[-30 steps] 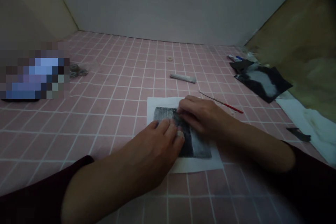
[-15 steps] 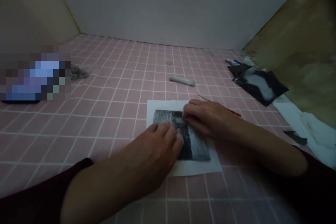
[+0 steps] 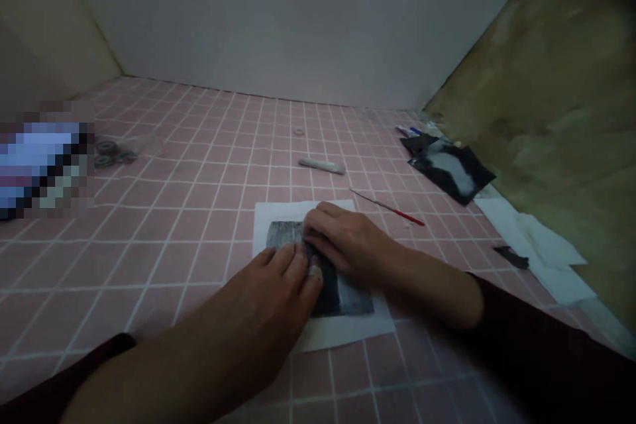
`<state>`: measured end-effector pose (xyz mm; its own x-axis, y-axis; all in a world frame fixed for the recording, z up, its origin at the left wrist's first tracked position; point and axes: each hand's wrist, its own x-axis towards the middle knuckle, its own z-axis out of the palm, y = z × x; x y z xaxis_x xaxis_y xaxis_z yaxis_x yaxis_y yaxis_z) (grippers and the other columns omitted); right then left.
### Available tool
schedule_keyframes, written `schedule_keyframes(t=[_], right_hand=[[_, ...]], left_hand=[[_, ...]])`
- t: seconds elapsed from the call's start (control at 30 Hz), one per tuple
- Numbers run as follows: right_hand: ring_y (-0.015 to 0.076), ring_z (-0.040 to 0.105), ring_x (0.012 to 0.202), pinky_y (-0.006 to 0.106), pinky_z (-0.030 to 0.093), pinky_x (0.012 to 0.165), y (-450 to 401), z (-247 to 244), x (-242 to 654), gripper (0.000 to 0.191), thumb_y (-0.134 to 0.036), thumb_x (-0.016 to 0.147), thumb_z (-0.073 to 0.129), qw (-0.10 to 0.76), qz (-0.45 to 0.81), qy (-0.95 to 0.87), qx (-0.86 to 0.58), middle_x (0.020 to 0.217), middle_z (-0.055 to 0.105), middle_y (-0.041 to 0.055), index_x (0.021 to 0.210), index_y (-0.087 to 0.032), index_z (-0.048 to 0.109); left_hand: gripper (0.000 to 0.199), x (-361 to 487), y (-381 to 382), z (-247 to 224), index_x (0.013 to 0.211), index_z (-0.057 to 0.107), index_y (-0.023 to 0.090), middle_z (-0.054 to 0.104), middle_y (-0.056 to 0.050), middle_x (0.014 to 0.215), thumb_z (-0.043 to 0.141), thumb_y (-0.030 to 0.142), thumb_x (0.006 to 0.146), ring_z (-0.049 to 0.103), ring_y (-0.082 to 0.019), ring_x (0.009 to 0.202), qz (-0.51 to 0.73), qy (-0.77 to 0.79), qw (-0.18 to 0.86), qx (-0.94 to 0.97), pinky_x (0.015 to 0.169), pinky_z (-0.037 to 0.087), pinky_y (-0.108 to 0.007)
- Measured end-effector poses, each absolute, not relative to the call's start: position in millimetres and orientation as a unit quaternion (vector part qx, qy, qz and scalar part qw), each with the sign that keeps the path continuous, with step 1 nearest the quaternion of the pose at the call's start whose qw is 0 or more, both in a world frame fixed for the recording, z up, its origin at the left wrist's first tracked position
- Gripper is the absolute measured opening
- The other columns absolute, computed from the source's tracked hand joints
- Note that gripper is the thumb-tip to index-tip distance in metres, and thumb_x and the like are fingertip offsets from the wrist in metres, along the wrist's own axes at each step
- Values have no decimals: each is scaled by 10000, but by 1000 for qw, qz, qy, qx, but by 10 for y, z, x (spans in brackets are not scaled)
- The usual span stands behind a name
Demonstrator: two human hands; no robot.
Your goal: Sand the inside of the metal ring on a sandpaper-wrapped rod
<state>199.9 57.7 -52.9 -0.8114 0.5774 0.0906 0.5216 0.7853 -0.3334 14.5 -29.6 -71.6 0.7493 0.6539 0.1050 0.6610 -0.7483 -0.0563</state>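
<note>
A small dark sheet with grey, streaky shading (image 3: 355, 301) lies on a larger white paper (image 3: 375, 331) in front of me. My left hand (image 3: 283, 291) rests palm down over its lower left part, fingers stretched out and pressing on it. A pale band, like tape, wraps one finger near the thumb side. Just beyond, my right hand (image 3: 348, 235) is at the sheet's upper middle, its fingers pinched together and touching the surface. Whatever sits between those fingertips is hidden. Right of this hand lies a thin tool with a red handle (image 3: 407, 216).
A grey stick-like piece (image 3: 322, 166) and a small pale ring (image 3: 298, 132) lie farther back. At right are black sheets with a white smear (image 3: 454, 169), white tissue (image 3: 541, 245) and a dark scrap (image 3: 511, 256). Tape rolls (image 3: 112, 154) sit left, beside a blurred-out screen (image 3: 37, 159).
My right hand has slid left across the sheet, closer to the left hand's fingertips. The left hand keeps its place on the sheet. The whole view has shifted slightly.
</note>
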Motion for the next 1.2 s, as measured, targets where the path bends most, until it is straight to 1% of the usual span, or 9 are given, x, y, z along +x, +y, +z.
schedule_keyframes(t=[0.03,0.2,0.37,0.47,0.57,0.73,0.9,1.07,1.2], right_hand=[[145,508,786,252,388,688,581,-528,1998,112,-153,926,384,94,153,-941,-286,909,538,62,897,-144,491],[141,497,723,267,382,673,599,-477,2043,72,-150,896,440,28,138,-942,-306,854,537,44,862,-153,504],[146,504,793,259,400,709,592,-543,1984,47,-139,900,429,111,177,-936,-283,904,545,60,903,-144,476],[139,487,745,260,391,686,608,-520,2011,36,-134,888,446,84,169,-940,-284,870,533,48,877,-152,476],[144,493,752,268,389,696,615,-484,2040,58,-117,877,455,50,155,-941,-298,869,532,50,882,-150,502],[151,511,789,265,402,708,600,-505,1999,122,-146,918,388,100,167,-941,-277,901,540,70,902,-137,509],[144,511,729,271,389,680,607,-471,2034,77,-158,891,453,28,145,-943,-297,860,543,48,855,-148,521],[151,511,786,263,403,701,593,-545,1978,139,-150,921,382,95,166,-939,-286,912,534,70,902,-135,518],[149,494,746,275,388,701,627,-530,2035,71,-148,893,440,60,153,-941,-297,853,542,49,854,-150,498]], left_hand=[[359,145,-294,-716,1185,538,48,579,-209,1172,412,159,867,520,-364,1096,-43,-353,45,-934,884,460,-501],[395,136,-300,-706,1238,497,31,566,-227,1209,388,148,877,513,-377,1122,-48,-348,42,-935,882,468,-508],[391,144,-305,-703,1219,516,42,571,-210,1204,417,146,856,524,-358,1105,-42,-353,41,-934,899,463,-501],[407,147,-310,-691,1235,500,35,578,-209,1184,417,155,856,526,-356,1088,-35,-355,41,-933,871,472,-497],[383,148,-315,-683,1227,507,64,577,-189,1178,402,163,872,527,-335,1073,-30,-355,38,-934,853,474,-481],[342,147,-311,-686,1165,540,95,567,-177,1169,448,176,846,500,-335,1097,-21,-364,29,-931,831,470,-463],[382,144,-304,-660,1221,501,65,575,-185,1156,417,170,864,513,-320,1061,-30,-357,40,-933,815,476,-447],[358,152,-306,-651,1188,522,79,562,-186,1175,426,168,855,507,-332,1077,-22,-362,34,-931,832,471,-462],[391,149,-306,-664,1241,483,44,562,-197,1171,386,149,877,516,-329,1060,-27,-357,35,-933,841,472,-465]])
